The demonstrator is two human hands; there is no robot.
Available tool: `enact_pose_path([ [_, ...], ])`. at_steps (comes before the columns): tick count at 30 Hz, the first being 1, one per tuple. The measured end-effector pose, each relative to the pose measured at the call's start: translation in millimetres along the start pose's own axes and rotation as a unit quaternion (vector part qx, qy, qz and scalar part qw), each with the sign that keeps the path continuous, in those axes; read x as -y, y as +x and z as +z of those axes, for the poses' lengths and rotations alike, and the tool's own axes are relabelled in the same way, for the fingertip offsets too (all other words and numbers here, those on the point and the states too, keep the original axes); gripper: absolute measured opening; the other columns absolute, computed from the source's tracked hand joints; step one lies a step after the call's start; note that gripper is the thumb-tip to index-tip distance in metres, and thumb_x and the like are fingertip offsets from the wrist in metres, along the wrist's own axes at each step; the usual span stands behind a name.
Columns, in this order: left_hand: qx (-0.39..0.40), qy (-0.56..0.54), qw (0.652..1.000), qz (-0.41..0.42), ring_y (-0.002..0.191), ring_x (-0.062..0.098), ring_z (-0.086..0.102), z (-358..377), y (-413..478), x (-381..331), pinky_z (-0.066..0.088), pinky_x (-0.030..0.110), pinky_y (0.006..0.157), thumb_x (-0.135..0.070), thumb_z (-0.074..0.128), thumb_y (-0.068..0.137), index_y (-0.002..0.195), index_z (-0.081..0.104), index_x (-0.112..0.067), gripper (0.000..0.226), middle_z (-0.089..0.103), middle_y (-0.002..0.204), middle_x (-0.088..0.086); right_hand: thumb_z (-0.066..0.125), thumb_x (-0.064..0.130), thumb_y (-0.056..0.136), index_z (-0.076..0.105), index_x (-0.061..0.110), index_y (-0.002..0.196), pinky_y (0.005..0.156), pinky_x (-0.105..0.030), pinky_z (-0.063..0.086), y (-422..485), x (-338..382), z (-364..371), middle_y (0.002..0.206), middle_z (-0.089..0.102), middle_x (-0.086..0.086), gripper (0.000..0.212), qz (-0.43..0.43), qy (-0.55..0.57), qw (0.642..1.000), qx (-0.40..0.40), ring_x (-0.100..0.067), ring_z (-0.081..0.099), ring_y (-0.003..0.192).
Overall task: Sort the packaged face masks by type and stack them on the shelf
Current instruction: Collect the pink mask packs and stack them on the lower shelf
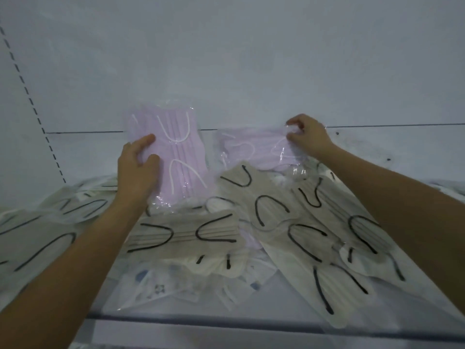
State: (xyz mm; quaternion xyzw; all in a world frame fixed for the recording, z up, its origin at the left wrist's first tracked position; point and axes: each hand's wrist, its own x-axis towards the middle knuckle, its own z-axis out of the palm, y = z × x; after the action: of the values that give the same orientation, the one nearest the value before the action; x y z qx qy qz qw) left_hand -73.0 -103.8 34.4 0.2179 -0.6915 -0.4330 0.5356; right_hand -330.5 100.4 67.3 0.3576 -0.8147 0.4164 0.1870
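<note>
A clear pack of pink masks with white ear loops stands tilted against the back wall, and my left hand grips its left edge. A second pink pack lies flatter to the right; my right hand pinches its far right corner. In front of both, several packs of beige masks with black ear loops lie jumbled across the shelf.
More beige packs spread to the left, under my left forearm. Clear packs with white masks lie near the shelf's front edge. The white back wall rises behind, with a slotted upright at the left.
</note>
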Motion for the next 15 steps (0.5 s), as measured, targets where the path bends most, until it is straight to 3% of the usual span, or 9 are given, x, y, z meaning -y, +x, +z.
enact_pose_path([
  [3,0.012,-0.004,1.0,-0.008,0.113,0.036,0.053,-0.1,1.3,5.0,0.05,0.042,0.088,0.0,0.047,0.087,0.114,0.056,-0.029,0.041,0.051,0.122,0.005,0.055,0.004,0.087,0.056,0.008,0.12,0.076,-0.013,0.037,6.8,4.3,-11.9,0.114,0.057,-0.002,0.034,0.023,0.073,0.995,-0.067,-0.012,0.05,0.096],
  [5,0.018,-0.005,1.0,-0.01,0.116,0.037,0.052,-0.3,2.1,6.0,0.046,0.05,0.096,0.0,0.047,0.088,0.117,0.056,-0.027,0.041,0.048,0.122,-0.001,0.054,0.005,0.086,0.056,0.01,0.119,0.061,-0.009,0.039,11.4,8.8,-18.5,0.1,0.06,0.001,0.033,0.039,0.115,0.987,-0.108,-0.01,0.051,0.078],
  [7,0.011,-0.003,1.0,-0.005,0.119,0.029,0.05,-0.4,3.8,5.9,0.042,0.043,0.103,0.002,0.046,0.088,0.123,0.056,-0.018,0.041,0.044,0.119,-0.005,0.054,0.004,0.086,0.056,0.008,0.119,0.051,-0.005,0.036,15.4,18.7,-25.4,0.082,0.051,0.005,0.034,0.046,0.158,0.977,-0.133,-0.004,0.043,0.062],
  [9,-0.001,0.002,1.0,0.002,0.12,0.024,0.049,-0.9,5.3,4.0,0.042,0.034,0.103,0.002,0.045,0.089,0.126,0.055,-0.014,0.041,0.042,0.118,-0.005,0.056,0.002,0.086,0.055,0.007,0.119,0.056,-0.007,0.042,20.3,33.4,-32.2,0.088,0.051,0.002,0.033,0.057,0.226,0.962,-0.143,-0.002,0.046,0.065],
  [12,-0.024,-0.006,1.0,0.005,0.115,0.022,0.051,-7.2,11.3,2.3,0.047,0.026,0.095,0.001,0.045,0.089,0.127,0.054,-0.013,0.041,0.041,0.117,-0.005,0.056,-0.002,0.086,0.055,0.013,0.104,0.067,-0.018,0.051,28.1,59.0,-44.4,0.093,0.055,-0.001,0.023,0.092,0.375,0.914,-0.127,-0.009,0.056,0.077],
  [14,-0.042,-0.012,0.999,0.012,0.117,0.027,0.051,-15.3,18.4,3.9,0.044,0.04,0.102,-0.001,0.045,0.088,0.125,0.054,-0.014,0.041,0.04,0.117,-0.003,0.056,-0.004,0.086,0.055,0.014,0.098,0.056,-0.019,0.051,28.4,71.8,-48.2,0.086,0.055,-0.003,0.021,0.12,0.425,0.894,-0.069,-0.012,0.056,0.07],
  [15,-0.055,-0.018,0.998,0.01,0.118,0.032,0.051,-20.1,21.3,4.6,0.042,0.05,0.102,-0.003,0.046,0.087,0.124,0.055,-0.017,0.041,0.04,0.118,-0.002,0.055,-0.004,0.087,0.055,0.013,0.102,0.049,-0.017,0.048,24.9,75.5,-47.2,0.082,0.054,-0.004,0.023,0.134,0.386,0.913,-0.02,-0.012,0.053,0.065],
])
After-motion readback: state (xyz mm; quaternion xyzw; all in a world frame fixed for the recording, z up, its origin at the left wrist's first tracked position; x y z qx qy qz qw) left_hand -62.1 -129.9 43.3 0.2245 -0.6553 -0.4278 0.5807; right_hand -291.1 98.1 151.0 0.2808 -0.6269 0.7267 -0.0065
